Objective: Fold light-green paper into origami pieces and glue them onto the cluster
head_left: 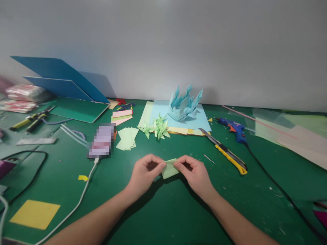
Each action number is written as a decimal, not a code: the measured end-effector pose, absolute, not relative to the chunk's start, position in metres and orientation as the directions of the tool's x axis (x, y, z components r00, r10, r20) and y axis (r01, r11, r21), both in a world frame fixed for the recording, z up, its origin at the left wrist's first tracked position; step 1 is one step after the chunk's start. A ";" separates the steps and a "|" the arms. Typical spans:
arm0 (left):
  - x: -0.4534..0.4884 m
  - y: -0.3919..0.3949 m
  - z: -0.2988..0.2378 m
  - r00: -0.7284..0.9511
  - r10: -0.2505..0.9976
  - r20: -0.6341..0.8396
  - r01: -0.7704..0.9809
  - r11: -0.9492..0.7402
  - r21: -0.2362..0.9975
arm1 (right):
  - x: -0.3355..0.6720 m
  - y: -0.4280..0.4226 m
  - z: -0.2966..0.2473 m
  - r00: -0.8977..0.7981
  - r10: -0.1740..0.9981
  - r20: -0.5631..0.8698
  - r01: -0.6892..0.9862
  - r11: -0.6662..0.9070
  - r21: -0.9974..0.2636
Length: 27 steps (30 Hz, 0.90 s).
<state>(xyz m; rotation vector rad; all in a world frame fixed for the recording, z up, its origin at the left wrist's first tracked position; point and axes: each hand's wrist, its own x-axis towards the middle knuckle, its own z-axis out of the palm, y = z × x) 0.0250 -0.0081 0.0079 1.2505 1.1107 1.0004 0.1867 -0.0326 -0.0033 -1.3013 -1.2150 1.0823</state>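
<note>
– As the view spreads out, what takes up most of it?
– A green tabletop [158, 214], across the lower part of the frame and flecked with pale specks towards the lower right. Behind it a plain grey wall [143, 41] fills the top, with faint glare along the upper edge.
– And after those?
– Blue boards [58, 69] angled up at upper left, their shadow on the wall; then pale sheets [304, 144] at the right edge.
– Where are the hands?
– Just below the middle: left hand [146, 172] and right hand [195, 173], each pinching, thumb against fingers.
– Smaller still?
– Yellow paper [35, 214] lies at lower left, and a blue folded-paper piece [185, 106] stands at upper centre, near the wall.
– Pinching what?
– One small light-green paper [170, 170], tilted, between both hands at centre.
</note>
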 end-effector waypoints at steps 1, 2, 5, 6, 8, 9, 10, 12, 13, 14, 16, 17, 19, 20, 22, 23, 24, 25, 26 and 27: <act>0.025 -0.008 0.008 0.194 0.976 -0.097 0.020 0.095 0.995 | 0.187 -0.033 -0.003 0.095 0.995 0.026 0.098 0.017 -0.995; 0.025 -0.008 0.009 0.194 0.974 -0.116 0.022 0.114 0.993 | 0.187 -0.032 -0.003 0.094 0.995 0.023 0.100 0.013 -0.995; 0.025 -0.007 0.011 0.174 0.973 -0.151 0.034 0.147 0.988 | 0.187 -0.031 -0.004 0.056 0.998 -0.020 0.088 -0.025 -0.996; 0.025 -0.006 0.011 0.167 0.974 -0.156 0.035 0.152 0.988 | 0.187 -0.031 -0.005 0.042 0.999 -0.032 0.090 -0.035 -0.995; 0.024 -0.005 0.011 0.160 0.974 -0.159 0.026 0.157 0.987 | 0.186 -0.031 -0.005 0.034 0.999 -0.030 0.116 -0.034 -0.993; 0.024 -0.006 0.011 0.161 0.975 -0.155 0.015 0.155 0.988 | 0.185 -0.031 -0.005 0.044 0.999 -0.018 0.132 -0.024 -0.991; 0.025 -0.006 0.010 0.165 0.975 -0.150 0.002 0.152 0.988 | 0.185 -0.032 -0.005 0.059 0.998 -0.005 0.142 -0.013 -0.990; 0.027 -0.009 0.009 0.176 0.974 -0.140 -0.054 0.152 0.987 | 0.183 -0.033 -0.005 0.094 0.995 0.012 0.140 -0.002 -0.990; 0.028 -0.011 0.008 0.200 0.970 -0.140 -0.091 0.161 0.983 | 0.183 -0.033 -0.005 0.111 0.994 0.010 0.127 -0.004 -0.992; 0.029 -0.012 0.007 0.242 0.959 -0.148 -0.122 0.181 0.976 | 0.182 -0.034 -0.005 0.126 0.992 0.004 0.109 -0.010 -0.994; 0.032 -0.015 0.006 0.329 0.929 -0.172 -0.143 0.229 0.963 | 0.181 -0.034 -0.006 0.139 0.990 -0.015 0.071 -0.025 -0.997; 0.034 -0.016 0.005 0.342 0.921 -0.186 -0.136 0.244 0.960 | 0.180 -0.034 -0.006 0.135 0.991 -0.025 0.056 -0.033 -0.998; 0.035 -0.017 0.006 0.336 0.918 -0.209 -0.110 0.258 0.960 | 0.180 -0.033 -0.008 0.107 0.993 -0.045 0.034 -0.049 -0.998; 0.035 -0.016 0.006 0.324 0.922 -0.210 -0.098 0.253 0.962 | 0.180 -0.033 -0.008 0.086 0.995 -0.055 0.028 -0.058 -0.998; 0.034 -0.013 0.007 0.304 0.932 -0.198 -0.078 0.231 0.970 | 0.180 -0.033 -0.009 0.034 0.997 -0.071 0.026 -0.072 -0.997; 0.033 -0.012 0.008 0.290 0.939 -0.187 -0.072 0.216 0.974 | 0.179 -0.033 -0.010 0.003 0.997 -0.077 0.033 -0.078 -0.996; 0.033 -0.011 0.008 0.274 0.946 -0.175 -0.067 0.201 0.977 | 0.179 -0.033 -0.010 -0.026 0.996 -0.083 0.042 -0.082 -0.996; 0.032 -0.010 0.007 0.259 0.952 -0.165 -0.064 0.187 0.980 | 0.179 -0.034 -0.010 -0.053 0.995 -0.088 0.049 -0.085 -0.995; 0.031 -0.010 0.007 0.252 0.955 -0.155 -0.059 0.175 0.983 | 0.179 -0.034 -0.010 -0.074 0.993 -0.091 0.049 -0.088 -0.995; 0.031 -0.010 0.006 0.256 0.956 -0.145 -0.058 0.165 0.985 | 0.179 -0.035 -0.010 -0.089 0.992 -0.093 0.042 -0.089 -0.995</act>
